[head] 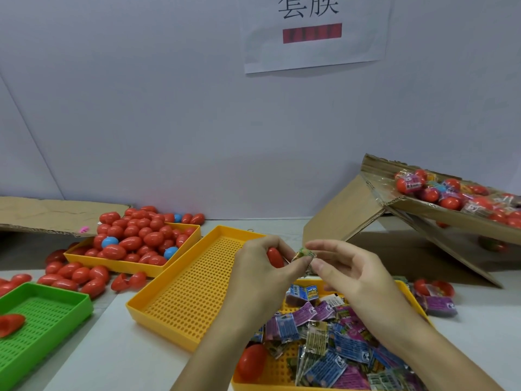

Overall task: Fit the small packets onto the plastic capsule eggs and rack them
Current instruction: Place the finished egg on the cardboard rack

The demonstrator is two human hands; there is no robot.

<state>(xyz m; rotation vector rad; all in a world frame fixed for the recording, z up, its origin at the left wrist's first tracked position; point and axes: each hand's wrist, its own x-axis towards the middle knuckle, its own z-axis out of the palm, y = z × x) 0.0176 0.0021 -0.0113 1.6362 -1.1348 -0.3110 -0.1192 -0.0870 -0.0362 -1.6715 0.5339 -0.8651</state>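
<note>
My left hand (263, 273) grips a red capsule egg (275, 257) above the right end of an empty yellow perforated tray (197, 280). My right hand (342, 270) pinches a small greenish packet (306, 254) right beside the egg, thumb and forefinger on it. Below the hands, a yellow tray (284, 369) holds several small purple, blue and green packets (335, 342) and one loose red egg (251, 361). A yellow tray (132, 265) at the back left is heaped with red eggs (141, 238) and a few blue ones.
Loose red eggs (74, 276) lie around the heaped tray. A green tray (42, 317) at the front left holds one red half shell (11, 324). A tilted cardboard box (439, 210) at the right carries wrapped eggs. Flat cardboard (50, 214) lies at the back left. A paper sign hangs on the wall.
</note>
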